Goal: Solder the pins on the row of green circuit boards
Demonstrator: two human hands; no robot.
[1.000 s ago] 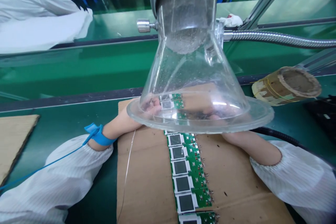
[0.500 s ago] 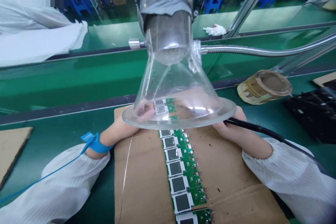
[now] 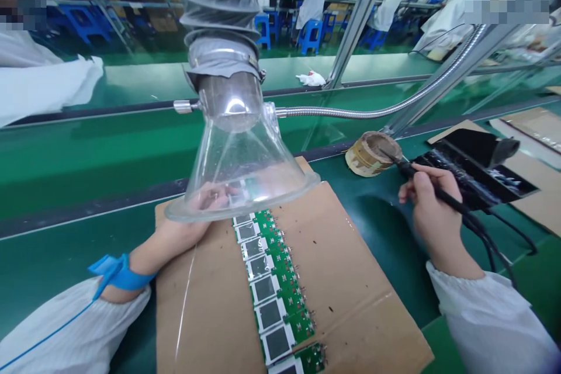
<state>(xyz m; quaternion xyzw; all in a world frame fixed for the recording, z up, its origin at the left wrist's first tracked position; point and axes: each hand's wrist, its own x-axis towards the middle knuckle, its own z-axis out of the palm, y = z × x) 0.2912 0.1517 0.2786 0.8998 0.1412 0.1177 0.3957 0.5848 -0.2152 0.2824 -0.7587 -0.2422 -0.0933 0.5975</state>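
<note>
Soldering iron (image 3: 440, 196) gripped in right hand (image 3: 427, 201); left hand (image 3: 205, 201), seemingly open, behind fume hood (image 3: 245, 169).

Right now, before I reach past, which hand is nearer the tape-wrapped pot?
Right: the right hand is just below-right of the pot, its soldering iron at the rim; the left hand is far left, under the clear hood.

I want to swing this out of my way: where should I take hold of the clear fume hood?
Grip its narrow neck, coming from the left, away from the metal gooseneck arm joining on the right. The neck is slim enough to wrap, while the wide, thin flared rim hangs over your left hand.
</note>
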